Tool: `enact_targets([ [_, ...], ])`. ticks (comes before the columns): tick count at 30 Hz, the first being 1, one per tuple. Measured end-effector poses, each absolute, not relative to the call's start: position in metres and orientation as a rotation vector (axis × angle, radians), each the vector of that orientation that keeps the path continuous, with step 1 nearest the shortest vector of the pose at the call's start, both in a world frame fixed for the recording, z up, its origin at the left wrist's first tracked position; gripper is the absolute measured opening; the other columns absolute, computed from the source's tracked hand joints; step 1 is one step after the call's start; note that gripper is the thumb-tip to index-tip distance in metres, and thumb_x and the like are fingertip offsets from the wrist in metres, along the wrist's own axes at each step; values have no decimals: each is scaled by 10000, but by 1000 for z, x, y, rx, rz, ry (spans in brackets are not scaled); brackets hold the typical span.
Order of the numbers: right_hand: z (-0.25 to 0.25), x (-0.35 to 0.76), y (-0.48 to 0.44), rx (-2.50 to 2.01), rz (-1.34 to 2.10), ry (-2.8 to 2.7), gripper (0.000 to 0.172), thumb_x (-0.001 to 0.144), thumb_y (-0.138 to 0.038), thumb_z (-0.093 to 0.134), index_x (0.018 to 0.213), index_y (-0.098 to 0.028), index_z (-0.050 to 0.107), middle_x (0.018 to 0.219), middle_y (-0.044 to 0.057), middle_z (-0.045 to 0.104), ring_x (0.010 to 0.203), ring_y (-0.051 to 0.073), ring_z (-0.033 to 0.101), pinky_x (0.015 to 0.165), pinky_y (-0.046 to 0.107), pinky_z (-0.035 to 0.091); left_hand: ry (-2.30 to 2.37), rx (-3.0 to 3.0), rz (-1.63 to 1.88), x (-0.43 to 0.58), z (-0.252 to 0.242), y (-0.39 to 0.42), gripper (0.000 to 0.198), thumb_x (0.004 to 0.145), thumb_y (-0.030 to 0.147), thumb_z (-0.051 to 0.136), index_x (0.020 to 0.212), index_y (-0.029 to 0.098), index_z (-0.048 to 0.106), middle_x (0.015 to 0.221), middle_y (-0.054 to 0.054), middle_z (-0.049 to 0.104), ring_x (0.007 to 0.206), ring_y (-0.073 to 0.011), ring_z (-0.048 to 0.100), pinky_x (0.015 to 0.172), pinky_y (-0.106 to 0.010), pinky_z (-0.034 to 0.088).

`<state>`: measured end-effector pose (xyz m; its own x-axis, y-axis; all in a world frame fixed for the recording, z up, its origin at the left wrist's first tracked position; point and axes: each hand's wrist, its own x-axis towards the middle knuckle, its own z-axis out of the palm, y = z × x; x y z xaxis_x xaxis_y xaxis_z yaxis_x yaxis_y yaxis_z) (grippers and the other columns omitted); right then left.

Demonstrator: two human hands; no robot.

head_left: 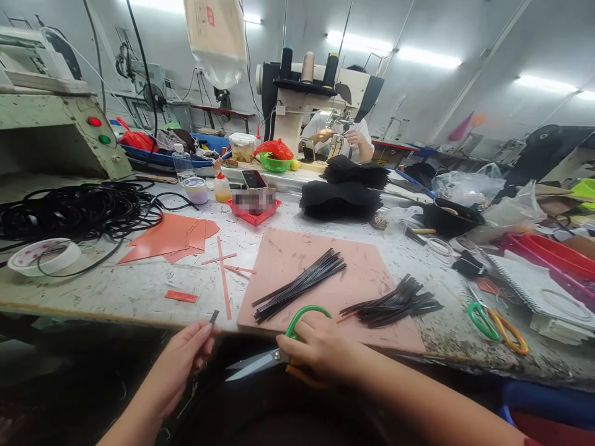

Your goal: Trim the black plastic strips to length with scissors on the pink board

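My right hand point(320, 350) is closed round the green and orange handles of a pair of scissors point(260, 362), blades pointing left below the table edge. My left hand point(181, 365) pinches a short black strip point(213, 317) that sticks up from the fingertips, just left of the blades. On the pink cutting mat point(297, 260) in front of me lie two bundles of long black strips point(302, 284), the second bundle point(395, 302) to the right.
A coil of black cord point(79, 210) and a tape roll point(44, 255) lie at the left. Orange sheets point(171, 238), a red basket point(253, 207), black fabric stacks point(344, 198), and another pair of scissors point(495, 322) crowd the table. A person works at a sewing machine point(316, 93) behind.
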<state>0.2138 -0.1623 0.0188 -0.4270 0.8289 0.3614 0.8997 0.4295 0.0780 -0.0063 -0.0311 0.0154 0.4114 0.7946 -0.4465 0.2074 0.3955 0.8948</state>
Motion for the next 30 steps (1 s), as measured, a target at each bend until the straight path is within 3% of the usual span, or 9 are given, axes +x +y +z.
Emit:
enact_targets([
  [5,89,218,-162,-1396,-202,-1876,288,799,-84,441,1046,-190,543,725,46,569,638,174,511,558,284,434,978,1220,542,24,36,-43,385,597,525,653,675,157,573,490,67,452,405,-45,337,388,-145,223],
  [10,152,202,-179,-1133,437,-1287,421,746,-80,585,1080,-319,491,728,-42,565,597,109,535,529,202,449,783,1323,652,58,70,-56,339,683,503,611,734,167,600,539,50,471,450,-66,378,415,-161,283],
  [13,149,190,-175,-987,596,-1143,417,727,-86,616,1058,-315,509,718,-50,572,605,95,536,549,192,459,704,1420,707,68,84,-64,313,735,495,577,756,184,613,560,39,481,495,-92,424,444,-179,332],
  [18,114,186,-149,-1041,542,-970,362,686,-110,632,1003,-235,510,652,-55,546,557,97,523,528,212,463,532,1632,767,72,93,-76,280,821,441,504,896,222,662,727,-2,611,694,-156,522,684,-236,434],
  [24,98,191,-149,-980,610,-838,437,647,-182,670,1042,-233,489,714,-30,584,560,116,545,397,179,383,517,1642,764,76,101,-93,309,810,437,514,945,216,684,825,-41,658,754,-198,559,728,-259,439],
  [30,106,192,-162,-1049,633,-807,390,663,-173,651,1027,-226,523,698,-35,581,547,105,514,427,194,374,558,1622,778,81,103,-101,258,795,432,546,783,213,681,612,13,565,598,-142,488,595,-217,399],
])
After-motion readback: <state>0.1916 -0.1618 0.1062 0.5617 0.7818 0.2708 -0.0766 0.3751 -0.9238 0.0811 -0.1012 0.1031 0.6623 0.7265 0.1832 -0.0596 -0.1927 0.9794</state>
